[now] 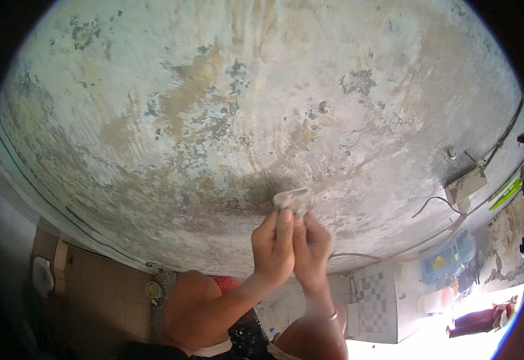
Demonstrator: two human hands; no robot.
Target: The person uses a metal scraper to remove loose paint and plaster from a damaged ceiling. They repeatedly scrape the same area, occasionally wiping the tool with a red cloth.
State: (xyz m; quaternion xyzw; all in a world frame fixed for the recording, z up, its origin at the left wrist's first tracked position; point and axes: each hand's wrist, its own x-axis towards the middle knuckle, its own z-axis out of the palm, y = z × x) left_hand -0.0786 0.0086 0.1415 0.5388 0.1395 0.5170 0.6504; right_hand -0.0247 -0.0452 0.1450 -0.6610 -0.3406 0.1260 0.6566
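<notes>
Both my hands are together at the middle of the view, close to a worn wall (262, 108) with flaking pale paint and bare grey and brown patches. My left hand (272, 249) and my right hand (313, 243) are closed on one small flat pale piece (291, 199), thumbs side by side on its near edge. The piece seems to lie against the wall; blur hides whether it is a scraper blade or a sanding sheet. The fingers behind it are hidden. A thin bangle (333, 315) circles my right wrist.
At right, a pale electrical box (467, 185) with loose cables (436, 199) is fixed to the wall. Beyond are a bright green object (506, 193), a blue plastic crate (440, 264) and checkered tiles (375, 303). Brown floor (103, 288) and a small round container (153, 290) lie lower left.
</notes>
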